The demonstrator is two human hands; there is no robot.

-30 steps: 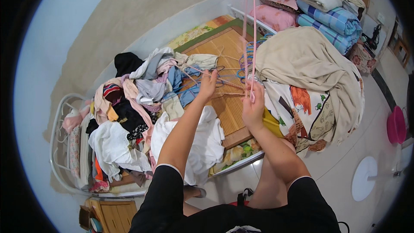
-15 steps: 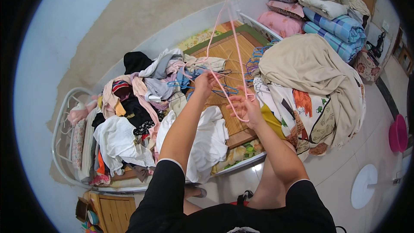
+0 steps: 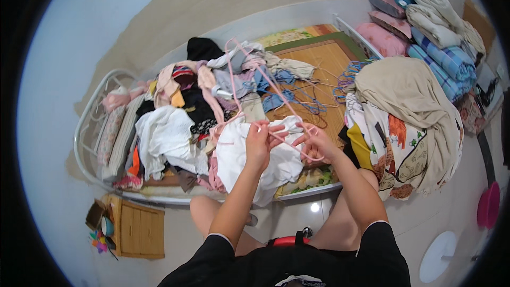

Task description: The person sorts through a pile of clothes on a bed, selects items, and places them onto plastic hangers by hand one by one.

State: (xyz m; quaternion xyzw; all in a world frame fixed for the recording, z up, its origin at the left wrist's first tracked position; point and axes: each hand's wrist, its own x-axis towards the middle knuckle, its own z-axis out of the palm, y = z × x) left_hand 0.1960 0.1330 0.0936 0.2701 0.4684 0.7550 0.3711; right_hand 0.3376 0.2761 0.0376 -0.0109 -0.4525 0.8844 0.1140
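Note:
My left hand (image 3: 258, 142) and my right hand (image 3: 319, 143) are side by side over the bed's near edge, fingers curled around a thin pink clothes hanger (image 3: 231, 74). The hanger is stretched into a long loop that reaches up and away from me, its near end bent at my right fingers. Just below and behind my hands lies a crumpled white garment (image 3: 239, 159). Several blue hangers (image 3: 284, 95) lie tangled on the wooden mat (image 3: 329, 79), beyond my hands.
A heap of mixed clothes (image 3: 175, 133) covers the bed's left half, beside the white metal bed frame (image 3: 79, 127). To the right is a large beige blanket (image 3: 398, 85). Folded bedding (image 3: 441, 58) and pillows (image 3: 382, 40) are stacked behind it. A wooden cabinet (image 3: 141, 228) stands at lower left.
Both hands have come down toward me and drawn closer together, still on the pink hanger. Its far end has swung left and lower. The view has shifted left.

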